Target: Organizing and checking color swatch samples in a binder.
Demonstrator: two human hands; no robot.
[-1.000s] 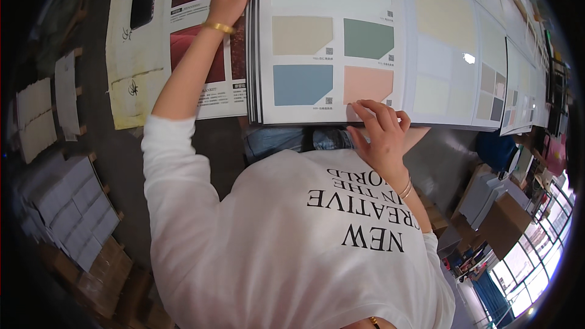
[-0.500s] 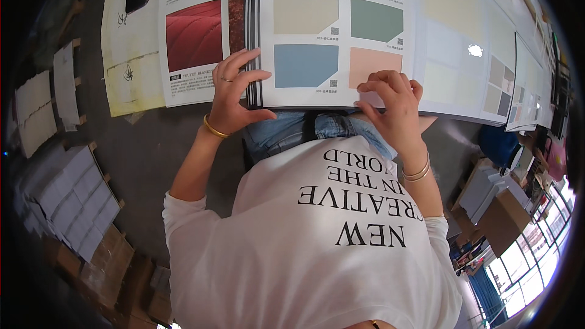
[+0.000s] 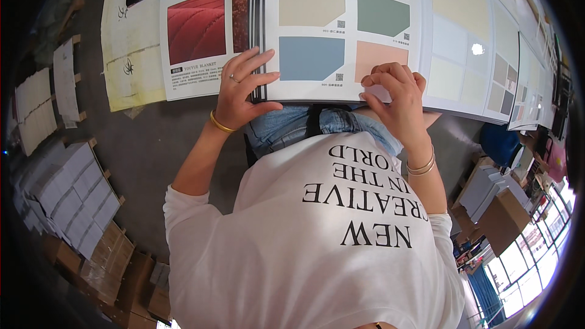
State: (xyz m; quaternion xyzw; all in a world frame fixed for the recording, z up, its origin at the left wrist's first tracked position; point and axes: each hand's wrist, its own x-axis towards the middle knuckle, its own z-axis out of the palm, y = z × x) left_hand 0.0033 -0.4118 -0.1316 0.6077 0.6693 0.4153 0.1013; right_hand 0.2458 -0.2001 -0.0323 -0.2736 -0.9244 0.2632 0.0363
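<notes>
Page-turning step in a colour sample book [image 3: 341, 30]: left hand [image 3: 244, 91] rests flat, fingers spread, on its spine (steadying); right hand [image 3: 396, 94] pinches the page corner, which needs lifting over.

Looks like a print shop / bindery floor or sample-book workshop, not a home. Evidence: big worktable [image 3: 152, 146] w/ grey top, loaded along its far edge w/ large printed sheets [image 3: 201, 30] showing red blanket pics and an open colour-swatch catalogue [image 3: 341, 30], more swatch pages [image 3: 506, 67] toward the far right corner. On the floor left of the table's edge: stacks of white paper [image 3: 67, 195] on pallets, plus brown cartons [image 3: 116, 262]. On the right, more cardboard boxes [image 3: 503, 219] and tall windows [image 3: 536, 244], industrial-type.
</notes>
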